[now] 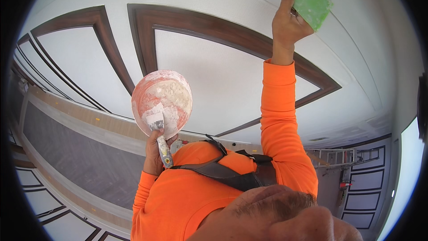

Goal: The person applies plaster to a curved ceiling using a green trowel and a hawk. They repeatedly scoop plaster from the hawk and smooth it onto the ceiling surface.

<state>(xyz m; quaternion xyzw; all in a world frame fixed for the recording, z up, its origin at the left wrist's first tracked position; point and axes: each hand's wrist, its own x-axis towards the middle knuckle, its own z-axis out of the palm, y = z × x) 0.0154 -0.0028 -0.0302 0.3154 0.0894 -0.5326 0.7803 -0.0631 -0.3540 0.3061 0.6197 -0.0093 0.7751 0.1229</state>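
Our left grip [154,156] clamps a pink bowl [139,102] and a putty knife [161,143], its yellow handle marking [165,153] too small to read; our right grip [287,24] clasps a green spreader [310,1].

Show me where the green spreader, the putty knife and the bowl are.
Spreader [309,1]: head view, middle of its green face.
Putty knife [163,149]: head view, on its handle.
Bowl [141,100]: head view, on its inner wall, left side.

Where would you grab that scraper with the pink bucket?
Probably by the end of the scraper's handle, coming from the chest side: it juts out below the bucket, clear of the left hand's thumb, while the compound-smeared blade points toward the bucket's inside.
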